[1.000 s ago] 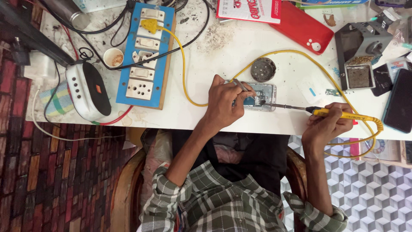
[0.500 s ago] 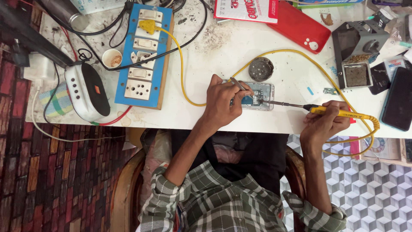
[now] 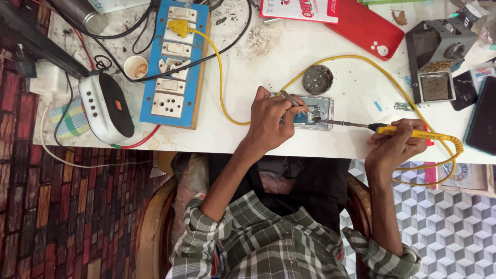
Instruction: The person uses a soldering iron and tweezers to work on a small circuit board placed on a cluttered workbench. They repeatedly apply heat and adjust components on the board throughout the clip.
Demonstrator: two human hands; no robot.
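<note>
tweezers (image 3: 289,98) sit pinched in the left hand (image 3: 271,121), which rests on the opened phone (image 3: 310,112) at the tabletop (image 3: 268,57) edge. right hand (image 3: 395,144), at three o'clock, grips the yellow soldering iron (image 3: 413,133), its tip touching the phone. round tin (image 3: 317,79) lies at twelve o'clock, blue socket board (image 3: 173,62) at nine.

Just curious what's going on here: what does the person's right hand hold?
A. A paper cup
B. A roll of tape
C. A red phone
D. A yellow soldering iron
D: the right hand grips the yellow soldering iron, its tip on the opened phone that the left hand steadies with tweezers.
</note>
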